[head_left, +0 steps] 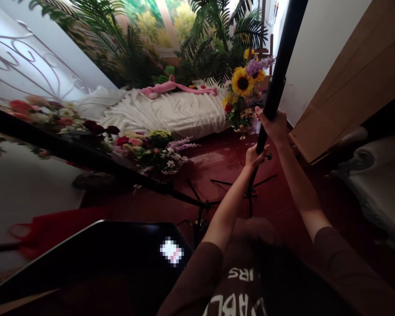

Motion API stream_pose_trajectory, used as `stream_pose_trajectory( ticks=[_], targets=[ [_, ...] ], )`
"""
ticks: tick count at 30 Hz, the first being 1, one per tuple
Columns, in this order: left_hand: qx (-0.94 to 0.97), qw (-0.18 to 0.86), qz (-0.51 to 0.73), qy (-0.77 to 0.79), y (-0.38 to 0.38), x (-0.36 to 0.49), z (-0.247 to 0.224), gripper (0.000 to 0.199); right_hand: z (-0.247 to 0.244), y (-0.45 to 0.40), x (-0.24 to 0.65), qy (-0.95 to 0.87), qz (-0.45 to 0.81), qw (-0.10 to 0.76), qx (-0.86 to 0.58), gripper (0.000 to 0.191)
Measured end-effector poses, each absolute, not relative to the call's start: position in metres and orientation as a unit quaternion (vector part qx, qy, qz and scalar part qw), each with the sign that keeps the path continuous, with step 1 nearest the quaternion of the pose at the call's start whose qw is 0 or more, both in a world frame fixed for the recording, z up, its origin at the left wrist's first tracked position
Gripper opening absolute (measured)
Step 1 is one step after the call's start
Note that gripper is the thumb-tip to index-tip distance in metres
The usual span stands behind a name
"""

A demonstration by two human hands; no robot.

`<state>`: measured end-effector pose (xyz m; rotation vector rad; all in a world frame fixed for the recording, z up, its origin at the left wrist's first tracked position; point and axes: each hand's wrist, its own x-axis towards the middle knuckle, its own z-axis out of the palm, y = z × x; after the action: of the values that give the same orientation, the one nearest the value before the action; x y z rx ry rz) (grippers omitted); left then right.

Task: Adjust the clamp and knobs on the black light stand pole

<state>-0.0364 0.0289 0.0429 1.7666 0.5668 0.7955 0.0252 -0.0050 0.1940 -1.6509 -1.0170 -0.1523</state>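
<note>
Head-camera view, forward and down, over a glossy red-tiled floor. At 8 o'clock, a red fabric cloth (52,230) lies on a white panel; at 7 o'clock, a flat black panel (85,259) carries a small white label (171,251), pixelated past reading. At 9 to 10 o'clock, a bank of red, pink and cream roses (141,147) sits beyond a long black diagonal bar (85,160), which runs from the left edge towards the centre. At 11 o'clock, a low bed with rumpled white bedding (161,114) bears a pink plush toy (177,87). At 1 o'clock stands a bouquet of yellow sunflowers and purple blooms (242,83). At 5 o'clock, a brown T-shirt (240,281) shows white block letters, upside down in this view and too cut off to form a word. At 3 o'clock, the left hand (256,157), forearm raised, is closed around a slim black pole (278,66), with the right hand (272,125) closed around it higher up, just beside the bouquet; both grips are fully shut on the pole. The pole stands tilted, rising towards 1 o'clock from black tripod legs (250,188) on the floor. At 2 o'clock, a light-brown wooden door (349,83) stands at the right.
</note>
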Motion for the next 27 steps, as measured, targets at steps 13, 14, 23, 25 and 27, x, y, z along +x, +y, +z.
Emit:
stream_pose_trajectory(
  ticks=[13, 14, 23, 25, 27],
  targets=[
    [0.755, 0.505, 0.356, 0.219, 0.03, -0.034, 0.034, 0.047, 0.136, -0.096, 0.041, -0.52, 0.016, 0.442, -0.731, 0.051],
    [0.759, 0.494, 0.363, 0.22, 0.03, -0.034, 0.033, 0.047, 0.124, -0.106, 0.042, -0.516, 0.018, 0.421, -0.746, 0.047],
    [0.759, 0.486, 0.37, 0.225, 0.029, -0.034, 0.034, 0.049, 0.069, -0.123, 0.037, -0.462, 0.067, 0.415, -0.78, 0.043],
    [0.756, 0.49, 0.372, 0.224, 0.028, -0.034, 0.034, 0.048, 0.064, -0.12, 0.036, -0.434, 0.082, 0.469, -0.765, 0.041],
    [0.757, 0.488, 0.372, 0.223, 0.028, -0.035, 0.033, 0.048, 0.06, -0.118, 0.036, -0.408, 0.087, 0.503, -0.757, 0.041]
  ],
)
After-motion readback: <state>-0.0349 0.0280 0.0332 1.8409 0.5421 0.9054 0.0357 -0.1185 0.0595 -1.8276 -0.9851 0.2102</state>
